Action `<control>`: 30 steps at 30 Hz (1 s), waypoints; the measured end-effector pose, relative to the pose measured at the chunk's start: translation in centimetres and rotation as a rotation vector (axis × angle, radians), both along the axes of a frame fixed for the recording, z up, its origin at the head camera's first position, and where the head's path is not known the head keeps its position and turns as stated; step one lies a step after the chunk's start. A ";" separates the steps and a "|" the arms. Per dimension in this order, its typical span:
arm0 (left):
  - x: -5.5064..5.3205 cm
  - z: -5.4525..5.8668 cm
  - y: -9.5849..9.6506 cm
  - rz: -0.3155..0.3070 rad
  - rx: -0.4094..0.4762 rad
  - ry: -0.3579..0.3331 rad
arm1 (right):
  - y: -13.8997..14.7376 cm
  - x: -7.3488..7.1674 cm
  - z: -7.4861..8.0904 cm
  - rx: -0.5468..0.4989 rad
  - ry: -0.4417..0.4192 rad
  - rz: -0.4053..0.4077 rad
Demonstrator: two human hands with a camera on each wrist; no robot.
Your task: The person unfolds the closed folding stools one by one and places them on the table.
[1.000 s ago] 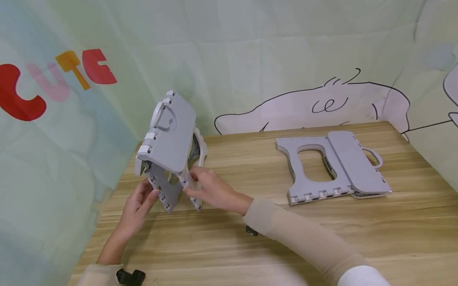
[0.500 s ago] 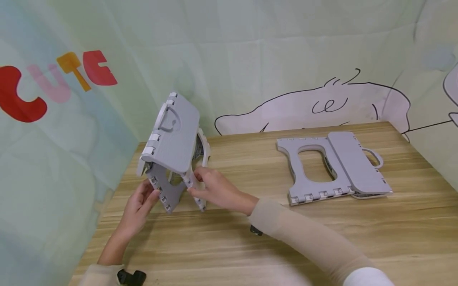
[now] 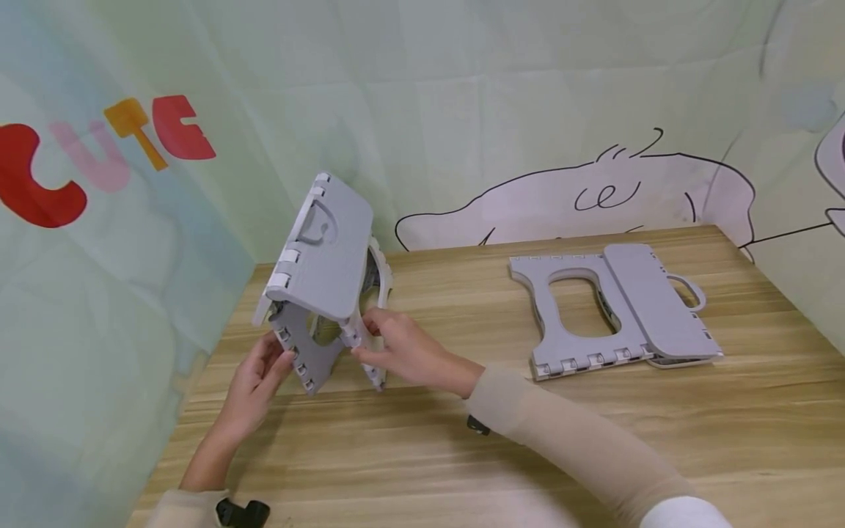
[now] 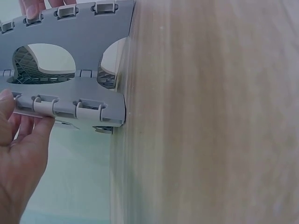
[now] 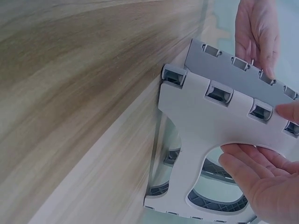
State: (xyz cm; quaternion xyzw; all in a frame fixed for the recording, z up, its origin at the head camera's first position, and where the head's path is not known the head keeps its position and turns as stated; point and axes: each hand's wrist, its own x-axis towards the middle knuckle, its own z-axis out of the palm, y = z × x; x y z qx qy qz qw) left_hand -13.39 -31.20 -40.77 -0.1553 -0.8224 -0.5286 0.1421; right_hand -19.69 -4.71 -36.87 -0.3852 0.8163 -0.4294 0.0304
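On the table (image 3: 396, 458), left of 1 flat stool (image 3: 650, 308), left hand (image 3: 249, 381) and right hand (image 3: 412, 350) grip 1 part-folded stool (image 3: 333, 253)

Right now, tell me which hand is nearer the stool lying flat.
Right. The right hand grips the right side of the tilted stool, left of and apart from the flat stool; the left hand holds the tilted one's left edge, farther away.
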 end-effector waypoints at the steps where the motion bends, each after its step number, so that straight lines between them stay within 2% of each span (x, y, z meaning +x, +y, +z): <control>1: 0.0 0.0 0.0 0.000 0.001 0.000 | 0.1 0.0 0.0 -0.001 0.000 0.001; 30: -0.1 0.0 0.2 0.005 -0.013 -0.003 | 1.6 -0.1 0.2 -0.011 -0.009 0.017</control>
